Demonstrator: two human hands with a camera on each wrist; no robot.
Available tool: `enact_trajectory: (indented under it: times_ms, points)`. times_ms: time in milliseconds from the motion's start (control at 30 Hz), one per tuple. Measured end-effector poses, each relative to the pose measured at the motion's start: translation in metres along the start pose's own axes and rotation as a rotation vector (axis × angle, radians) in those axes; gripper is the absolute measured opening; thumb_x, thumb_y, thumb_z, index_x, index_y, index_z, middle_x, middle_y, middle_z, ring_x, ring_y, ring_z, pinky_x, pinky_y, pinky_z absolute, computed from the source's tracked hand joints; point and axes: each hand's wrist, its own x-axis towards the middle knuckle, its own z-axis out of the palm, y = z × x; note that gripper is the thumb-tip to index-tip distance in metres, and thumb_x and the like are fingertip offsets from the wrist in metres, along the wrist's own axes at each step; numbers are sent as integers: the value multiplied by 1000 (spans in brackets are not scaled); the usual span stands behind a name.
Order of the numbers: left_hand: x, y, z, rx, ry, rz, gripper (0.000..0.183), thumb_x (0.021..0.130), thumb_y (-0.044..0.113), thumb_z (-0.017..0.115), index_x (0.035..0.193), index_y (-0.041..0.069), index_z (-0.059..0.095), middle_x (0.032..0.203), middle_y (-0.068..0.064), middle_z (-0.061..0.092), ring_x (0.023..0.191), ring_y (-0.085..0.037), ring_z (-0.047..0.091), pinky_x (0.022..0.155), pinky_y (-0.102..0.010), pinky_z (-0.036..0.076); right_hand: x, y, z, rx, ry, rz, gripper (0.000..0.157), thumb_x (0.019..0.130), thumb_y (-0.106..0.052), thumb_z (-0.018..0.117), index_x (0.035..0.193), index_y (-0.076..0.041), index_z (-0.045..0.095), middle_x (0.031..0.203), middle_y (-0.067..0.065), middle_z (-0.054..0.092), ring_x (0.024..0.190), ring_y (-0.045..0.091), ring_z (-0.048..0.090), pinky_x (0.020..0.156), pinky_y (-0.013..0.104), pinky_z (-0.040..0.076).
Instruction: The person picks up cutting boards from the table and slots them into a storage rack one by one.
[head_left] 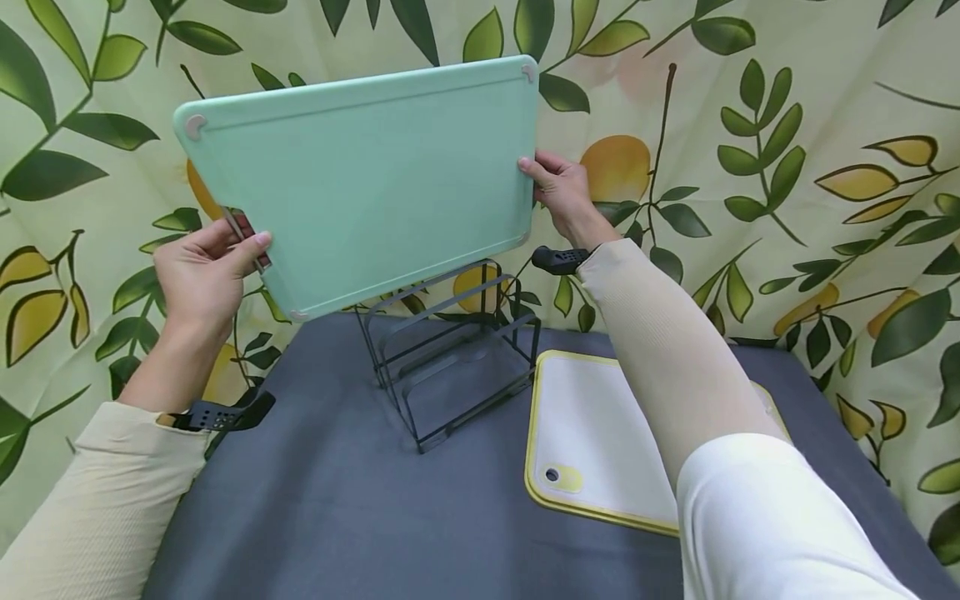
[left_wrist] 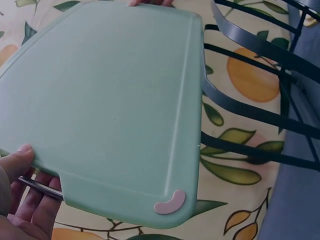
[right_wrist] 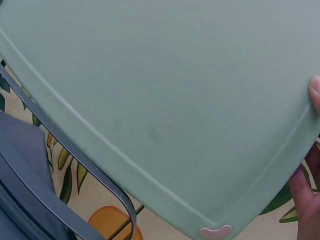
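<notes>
Both hands hold a mint-green cutting board (head_left: 367, 183) up in the air, tilted, with its lower edge just above a dark metal rack (head_left: 457, 358). The left hand (head_left: 206, 271) grips the board's left edge at the handle, thumb on the near face and fingers behind. On the opposite short edge, the right hand (head_left: 562, 192) pinches the board between thumb and fingers. Pinkish pads mark the board's corners. In the left wrist view the rack's curved bars (left_wrist: 260, 110) appear beside the board; whether they touch is unclear.
White cutting boards with yellow rims (head_left: 600, 433) lie stacked on the grey cloth-covered table (head_left: 337, 500), right of the rack and partly behind the right forearm. A leaf-and-fruit patterned curtain (head_left: 847, 208) hangs directly behind the table.
</notes>
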Motion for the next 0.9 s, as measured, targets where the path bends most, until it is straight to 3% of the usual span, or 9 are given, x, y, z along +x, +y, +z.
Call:
enact_trajectory:
  times_ms: [333, 900]
  points:
    - [0, -8, -2, 59, 25, -20, 32, 73, 8, 81, 104, 5, 75, 83, 4, 71, 75, -7, 66, 65, -14, 54, 0, 9, 2, -27, -1, 23, 38, 83, -15, 74, 119, -8, 69, 125, 7, 63, 110, 18, 60, 103, 40, 45]
    - [5, -33, -7, 137, 19, -55, 21, 76, 10, 80, 96, 7, 76, 74, 8, 69, 59, -5, 63, 55, -14, 48, -4, 29, -3, -111, 11, 58, 41, 83, -17, 74, 123, -11, 66, 131, 5, 59, 115, 16, 57, 105, 39, 43]
